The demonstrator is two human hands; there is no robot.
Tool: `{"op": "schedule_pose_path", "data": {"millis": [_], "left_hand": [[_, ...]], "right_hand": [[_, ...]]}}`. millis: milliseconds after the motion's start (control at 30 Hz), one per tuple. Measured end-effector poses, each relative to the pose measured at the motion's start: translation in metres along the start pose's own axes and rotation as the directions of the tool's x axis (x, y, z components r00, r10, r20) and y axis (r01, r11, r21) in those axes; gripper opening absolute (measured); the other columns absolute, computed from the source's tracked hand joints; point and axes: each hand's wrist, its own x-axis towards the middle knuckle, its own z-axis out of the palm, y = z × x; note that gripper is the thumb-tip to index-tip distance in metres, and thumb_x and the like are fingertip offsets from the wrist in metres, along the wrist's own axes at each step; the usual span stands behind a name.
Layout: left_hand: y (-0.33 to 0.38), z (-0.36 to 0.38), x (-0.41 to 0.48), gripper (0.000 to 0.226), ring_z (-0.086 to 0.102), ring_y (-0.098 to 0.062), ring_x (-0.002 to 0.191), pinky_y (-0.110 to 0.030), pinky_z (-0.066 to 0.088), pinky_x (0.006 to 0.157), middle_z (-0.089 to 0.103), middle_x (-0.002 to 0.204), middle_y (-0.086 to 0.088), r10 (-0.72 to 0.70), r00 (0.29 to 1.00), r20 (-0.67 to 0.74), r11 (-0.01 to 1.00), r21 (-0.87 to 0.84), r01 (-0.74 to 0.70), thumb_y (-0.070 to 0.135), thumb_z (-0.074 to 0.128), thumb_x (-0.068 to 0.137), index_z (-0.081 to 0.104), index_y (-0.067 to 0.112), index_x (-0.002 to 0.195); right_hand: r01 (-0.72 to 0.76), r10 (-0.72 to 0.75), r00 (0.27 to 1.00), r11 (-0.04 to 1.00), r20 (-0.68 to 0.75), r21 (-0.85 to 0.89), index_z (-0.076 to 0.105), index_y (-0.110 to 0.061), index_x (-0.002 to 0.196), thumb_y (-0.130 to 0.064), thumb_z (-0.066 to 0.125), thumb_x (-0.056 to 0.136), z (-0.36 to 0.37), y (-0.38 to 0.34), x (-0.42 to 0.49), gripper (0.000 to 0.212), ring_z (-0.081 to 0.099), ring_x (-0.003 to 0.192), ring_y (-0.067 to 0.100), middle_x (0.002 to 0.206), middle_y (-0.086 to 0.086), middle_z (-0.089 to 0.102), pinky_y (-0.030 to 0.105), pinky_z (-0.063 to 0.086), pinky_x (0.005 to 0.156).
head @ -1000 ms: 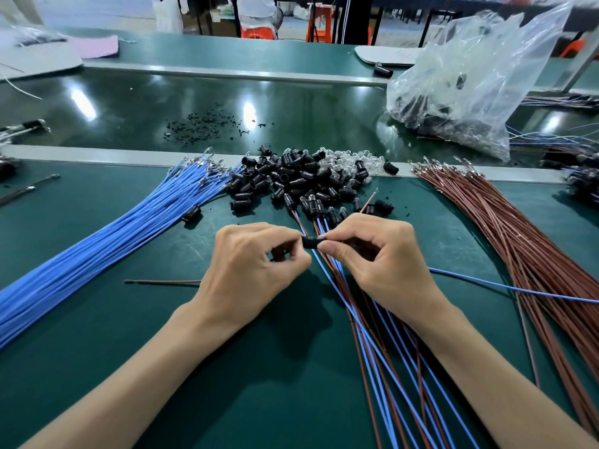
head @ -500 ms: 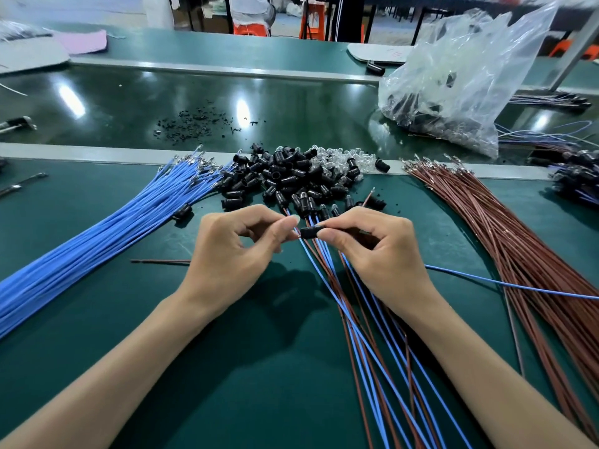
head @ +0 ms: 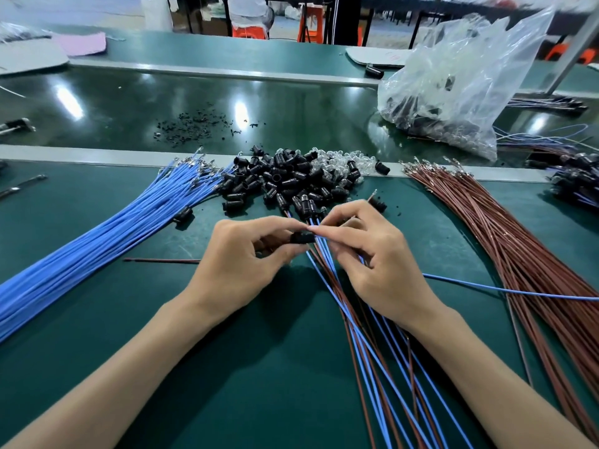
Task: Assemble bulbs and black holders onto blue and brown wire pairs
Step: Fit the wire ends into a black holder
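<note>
Blue wires (head: 81,254), brown wires (head: 518,247) and black holders (head: 278,183) lie on a dark green mat (head: 227,367).

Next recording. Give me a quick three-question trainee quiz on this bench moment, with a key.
1. True or false: the left hand pinches a black holder.
2. What lies mixed into the holder pile beyond the hands? A) screws B) clear bulbs C) batteries
3. Fill in: the loose wire trailing from under the right hand across the brown wire bundle is ___.
Key: 1 true; 2 B; 3 blue.
</note>
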Motion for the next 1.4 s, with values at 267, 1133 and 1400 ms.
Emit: {"op": "schedule_pose_path", "data": {"millis": [267, 1133, 1400], "left_hand": [[0.0042, -0.0006, 0.0001, 0.019, 0.064, -0.005, 0.06, -0.008, 0.046, 0.062, 0.069, 0.07, 0.011, -0.015, 1.0, 0.02, 1.0, -0.021, 0.015, 0.026, 0.073, 0.072, 0.074, 0.013, 0.087], [0.0029, -0.0029, -0.0001, 0.025, 0.061, -0.008, 0.064, -0.01, 0.042, 0.058, 0.069, 0.076, 0.005, 0.007, 0.993, 0.115, 1.0, -0.021, -0.004, 0.033, 0.068, 0.074, 0.075, 0.013, 0.088], [0.0026, -0.0024, -0.0003, 0.022, 0.061, -0.007, 0.065, -0.01, 0.043, 0.058, 0.07, 0.076, 0.005, 0.014, 0.996, 0.093, 1.0, 0.004, -0.014, 0.033, 0.069, 0.073, 0.074, 0.017, 0.087]], "right_hand": [[0.023, -0.036, 0.989, 0.996, -0.145, -0.091, 0.071, 0.0, 0.098, 0.008, 0.07, 0.08, 0.0002, -0.0001, -0.0007, 0.02, 0.058, 0.077, 0.008, 0.085, 0.006, 0.066, 0.01, 0.045, 0.074], [-0.01, -0.006, 0.994, 0.99, -0.109, -0.14, 0.068, -0.002, 0.085, 0.009, 0.072, 0.076, -0.0044, -0.0015, -0.0033, 0.015, 0.054, 0.071, 0.0, 0.077, -0.007, 0.062, 0.005, 0.04, 0.068], [-0.045, 0.034, 0.996, 0.99, -0.079, -0.135, 0.068, -0.003, 0.085, 0.006, 0.072, 0.078, -0.0045, -0.0005, -0.0033, 0.012, 0.051, 0.068, -0.013, 0.074, -0.01, 0.06, 0.003, 0.039, 0.067]]}}
